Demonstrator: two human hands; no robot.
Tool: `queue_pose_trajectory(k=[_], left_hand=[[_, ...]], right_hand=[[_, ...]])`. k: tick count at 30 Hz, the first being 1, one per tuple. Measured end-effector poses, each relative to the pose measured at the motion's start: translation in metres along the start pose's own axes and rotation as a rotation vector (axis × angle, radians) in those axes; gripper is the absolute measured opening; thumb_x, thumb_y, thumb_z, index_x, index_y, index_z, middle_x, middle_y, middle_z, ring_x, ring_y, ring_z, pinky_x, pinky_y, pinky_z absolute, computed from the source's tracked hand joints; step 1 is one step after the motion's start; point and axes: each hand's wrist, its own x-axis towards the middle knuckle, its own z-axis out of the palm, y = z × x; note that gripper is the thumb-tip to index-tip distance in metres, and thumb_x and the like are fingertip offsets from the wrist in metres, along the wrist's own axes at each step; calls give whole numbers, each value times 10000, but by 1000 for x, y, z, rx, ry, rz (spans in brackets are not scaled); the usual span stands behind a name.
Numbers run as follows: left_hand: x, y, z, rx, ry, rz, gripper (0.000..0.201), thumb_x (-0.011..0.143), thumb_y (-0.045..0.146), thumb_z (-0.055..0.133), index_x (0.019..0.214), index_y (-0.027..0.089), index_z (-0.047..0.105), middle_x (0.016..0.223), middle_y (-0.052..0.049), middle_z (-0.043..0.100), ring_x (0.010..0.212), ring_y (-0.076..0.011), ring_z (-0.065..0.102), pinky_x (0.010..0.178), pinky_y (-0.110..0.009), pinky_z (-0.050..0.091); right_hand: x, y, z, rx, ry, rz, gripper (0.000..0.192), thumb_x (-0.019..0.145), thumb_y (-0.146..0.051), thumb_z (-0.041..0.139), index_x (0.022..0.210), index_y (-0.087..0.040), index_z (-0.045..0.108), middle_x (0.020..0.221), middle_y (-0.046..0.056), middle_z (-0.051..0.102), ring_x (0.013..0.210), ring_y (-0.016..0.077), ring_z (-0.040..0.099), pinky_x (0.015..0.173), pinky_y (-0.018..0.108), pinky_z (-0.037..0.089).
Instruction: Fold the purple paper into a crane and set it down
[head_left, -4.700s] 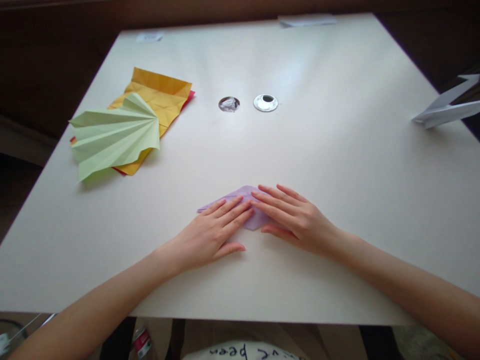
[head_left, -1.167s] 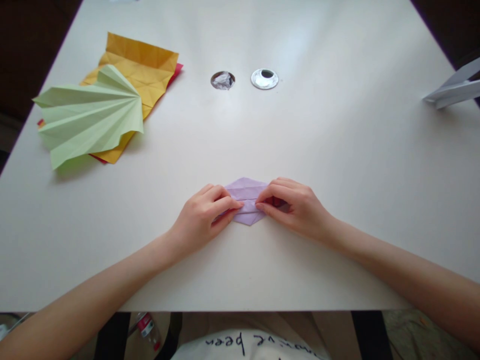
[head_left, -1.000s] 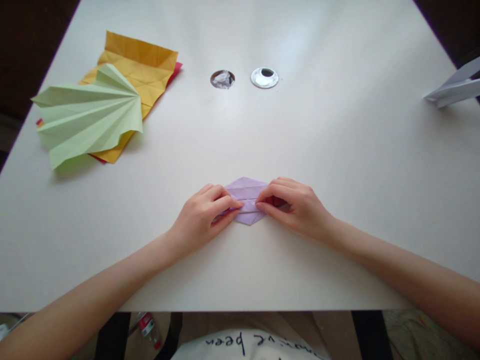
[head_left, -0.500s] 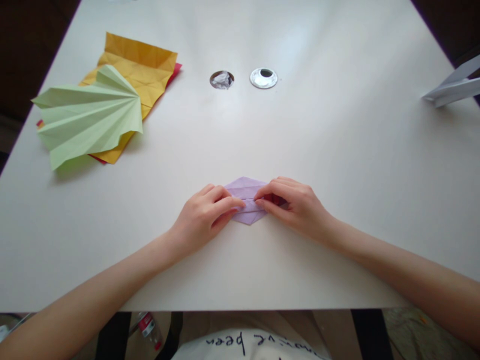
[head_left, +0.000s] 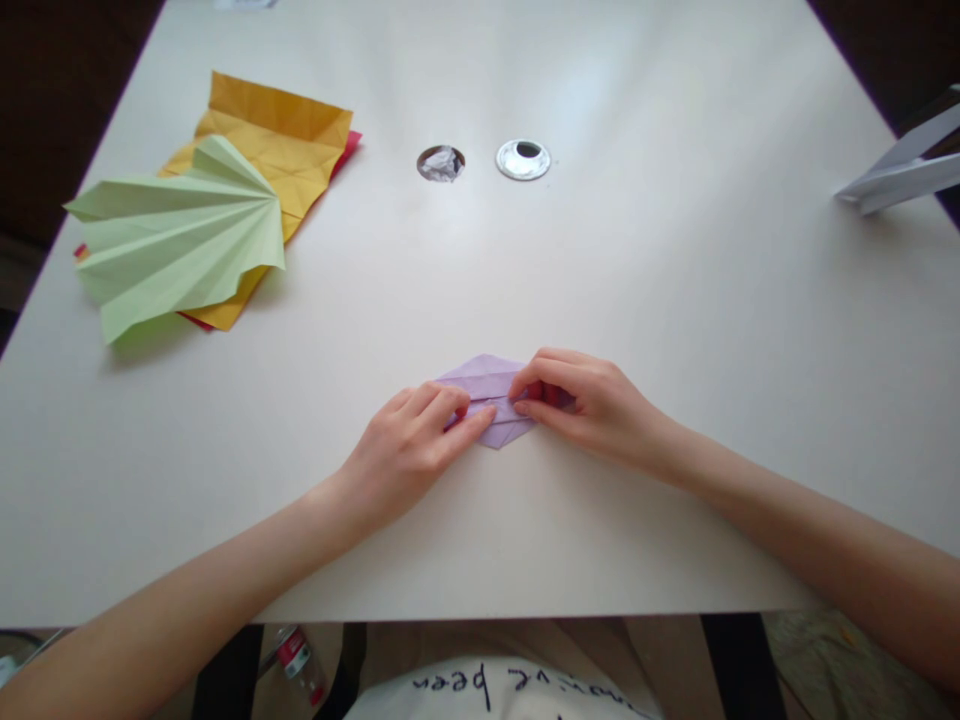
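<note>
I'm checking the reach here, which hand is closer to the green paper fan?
Left. The left hand lies below and right of the green fan; the right hand sits farther right.
</note>
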Motion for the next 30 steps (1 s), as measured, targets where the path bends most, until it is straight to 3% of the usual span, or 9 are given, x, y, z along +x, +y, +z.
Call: queue_pose_trajectory(k=[4,9,14,20,30], left_hand=[[0,7,-3,167,-12,84,263,876,70,402,1089,106,553,960,-91,617,865,-189,543,676,-299,443],[-3,10,-2,162,-51,68,321,854,106,476,1172,71,512,1009,-104,612,908,-210,545,704,-315,444],[-4,8,-1,119,-48,101,341,852,133,509,1181,45,510,1029,-102,620,982,-214,539,802,-312,459],[-3,9,-4,121,-68,100,348,849,137,518,1182,34,515,982,-94,645,913,-198,583,804,-321,489],[-11,23,-12,181,-165,44,397,842,119,487,1230,35,492,1215,-124,572,1129,-252,515,970,-378,428]], right_hand=[[-1,-3,-4,-62,-21,-7,59,777,-128,565,779,-178,598,682,-13,572,601,88,497,562,198,375],[-13,-8,-2,-134,-29,-35,58,794,-158,556,778,-188,603,624,-24,587,546,83,502,530,198,376],[-16,-5,2,-254,65,-273,107,838,-173,513,777,-175,602,709,36,609,654,128,519,585,242,421],[-14,-2,3,-302,68,-466,186,850,-103,473,959,-187,599,865,60,643,776,152,527,671,284,473],[-14,-5,-1,-349,28,-510,193,862,-112,473,991,-153,609,863,71,638,782,155,529,640,282,506]])
